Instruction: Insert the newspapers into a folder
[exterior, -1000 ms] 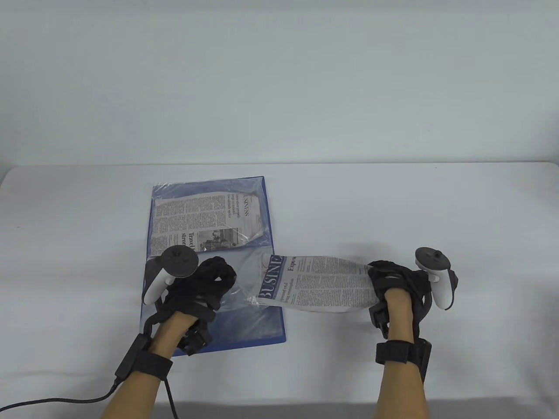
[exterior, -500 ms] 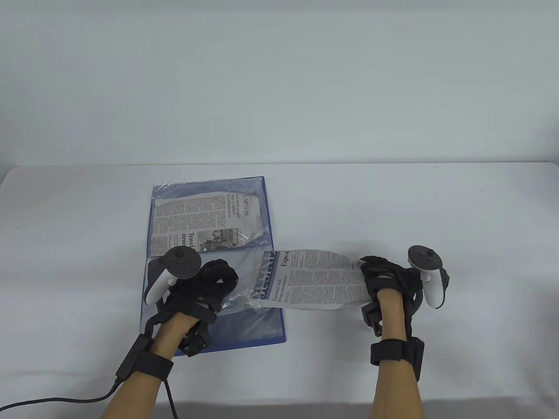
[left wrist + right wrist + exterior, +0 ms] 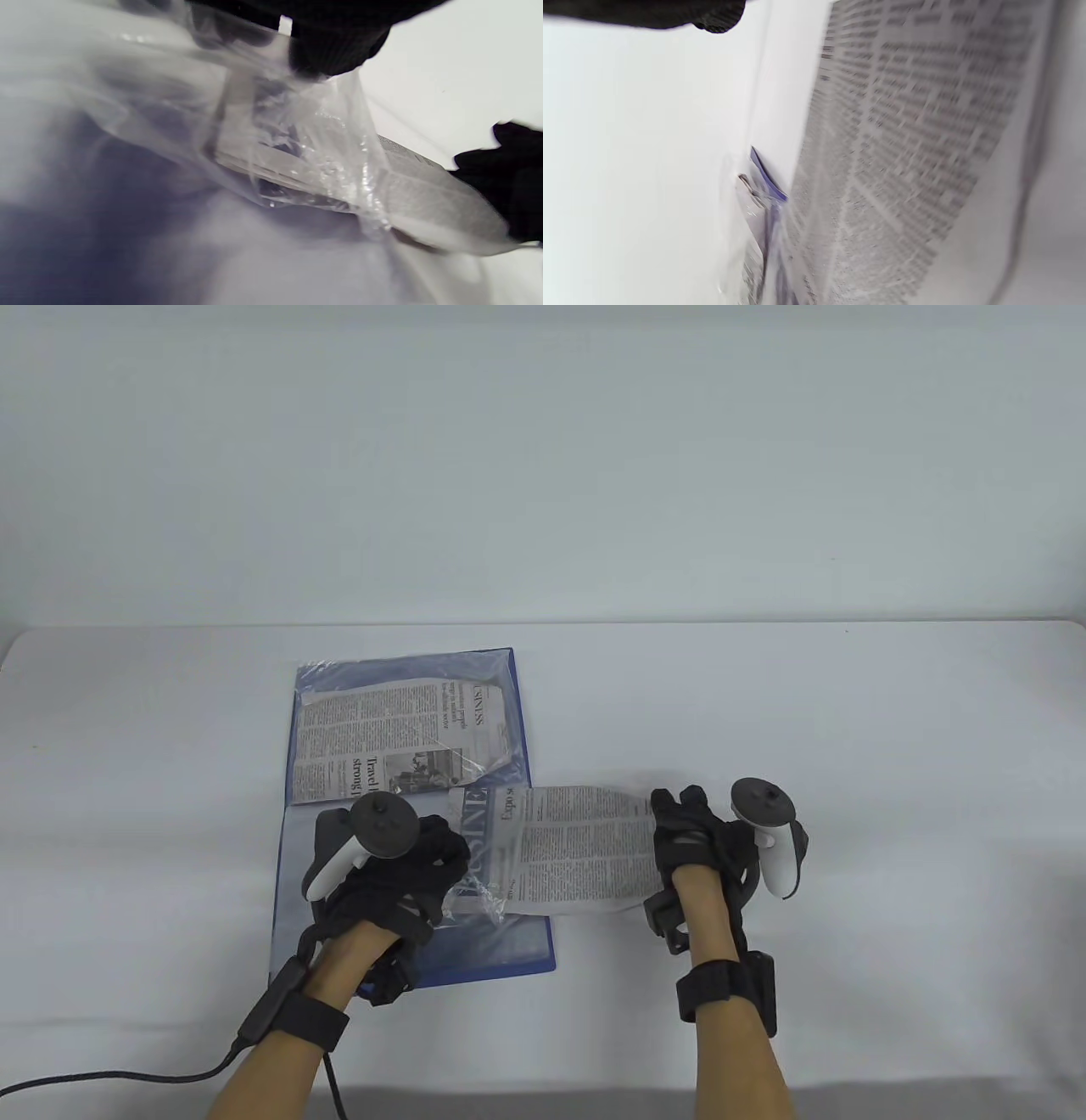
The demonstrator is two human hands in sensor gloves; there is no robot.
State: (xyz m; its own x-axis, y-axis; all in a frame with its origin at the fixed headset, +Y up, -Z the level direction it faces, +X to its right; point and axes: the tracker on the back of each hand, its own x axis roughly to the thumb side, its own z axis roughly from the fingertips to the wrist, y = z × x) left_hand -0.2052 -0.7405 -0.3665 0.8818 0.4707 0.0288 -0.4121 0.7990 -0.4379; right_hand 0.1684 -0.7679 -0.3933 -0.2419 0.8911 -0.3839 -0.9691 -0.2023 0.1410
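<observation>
A blue folder point(image 3: 526, 954) with clear plastic sleeves lies open on the white table. One newspaper sheet point(image 3: 399, 738) sits inside the upper sleeve. My left hand point(image 3: 416, 865) holds up the clear plastic mouth of the lower sleeve point(image 3: 297, 140). My right hand point(image 3: 691, 836) grips the right end of a second newspaper sheet point(image 3: 577, 848), whose left end with the blue masthead lies inside the sleeve mouth. In the right wrist view the printed page point(image 3: 903, 140) fills the frame, blurred.
The white table point(image 3: 848, 712) extends to the right and behind the folder. A black cable point(image 3: 110, 1079) runs from my left wrist to the bottom left edge.
My right hand has moved left with the second newspaper, sliding its masthead end further into the lower sleeve. My left hand shifted slightly right, still holding the sleeve mouth.
</observation>
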